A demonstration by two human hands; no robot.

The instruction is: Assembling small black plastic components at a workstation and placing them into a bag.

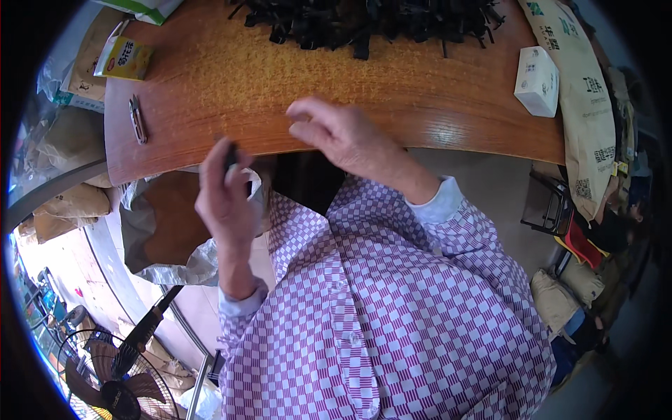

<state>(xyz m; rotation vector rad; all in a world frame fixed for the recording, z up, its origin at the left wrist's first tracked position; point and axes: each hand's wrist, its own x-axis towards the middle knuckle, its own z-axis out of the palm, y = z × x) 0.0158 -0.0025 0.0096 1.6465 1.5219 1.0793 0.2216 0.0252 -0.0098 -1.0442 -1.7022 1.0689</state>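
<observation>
Just off the table's front edge, my left hand is closed on a small black piece. Dark bits of it show between the fingers, though blur hides its exact kind. My right hand hovers at the table edge with thumb and fingers apart and curved, and nothing shows in it. At the far side of the table lies a heap of short black strips. Below and left of my left hand sits an open silver-lined bag with a brown inside.
The curved wooden table carries a folding tool, a yellow packet and a white box. A large printed paper sack lies along its right side. A caged fan stands at lower left, chairs at right.
</observation>
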